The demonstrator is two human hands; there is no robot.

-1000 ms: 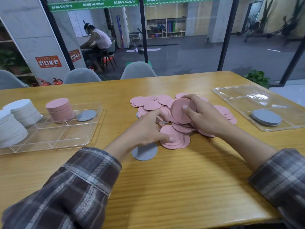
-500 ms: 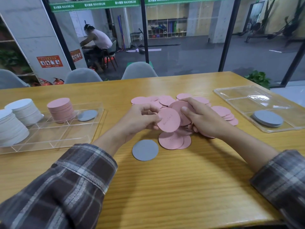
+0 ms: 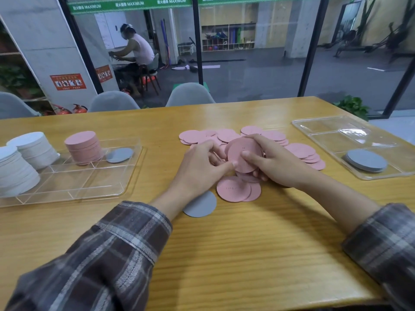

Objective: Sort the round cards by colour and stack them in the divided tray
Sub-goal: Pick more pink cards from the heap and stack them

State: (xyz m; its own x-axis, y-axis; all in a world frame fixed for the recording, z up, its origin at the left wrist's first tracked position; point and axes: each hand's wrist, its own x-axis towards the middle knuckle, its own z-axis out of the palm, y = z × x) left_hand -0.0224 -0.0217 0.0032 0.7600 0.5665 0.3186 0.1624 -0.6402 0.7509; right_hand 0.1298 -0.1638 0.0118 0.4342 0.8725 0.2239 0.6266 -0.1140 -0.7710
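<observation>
Head view finds the right hand [image 3: 276,164] gripping the held pink cards [image 3: 243,153], a thin tilted stack of discs, thumb laid on the front face and fingers curled behind. The left hand [image 3: 199,167] meets the same stack at its lower left rim, pinching it with the thumb tip in front and curled fingers behind. Beneath and beyond the hands spreads the loose pink pile [image 3: 301,150], flat matte discs overlapping one another. Two more pink discs [image 3: 233,189] overlap just in front, with faint print too small to read, and a grey disc [image 3: 201,205] lies partly under the left wrist.

The wooden table [image 3: 224,254], of yellow straight grain, runs bare toward its near edge. Well apart on the left sits the clear divided tray [image 3: 74,189], with a pink stack [image 3: 84,147] and one grey card [image 3: 120,154] in its far compartments and white stacks [image 3: 33,147] at its left end. On the right, a second clear tray [image 3: 332,131] holds a low grey stack [image 3: 366,160] in its near compartment.

Behind the glass, a green banner [image 3: 130,4] reads "MAXIMUM".
</observation>
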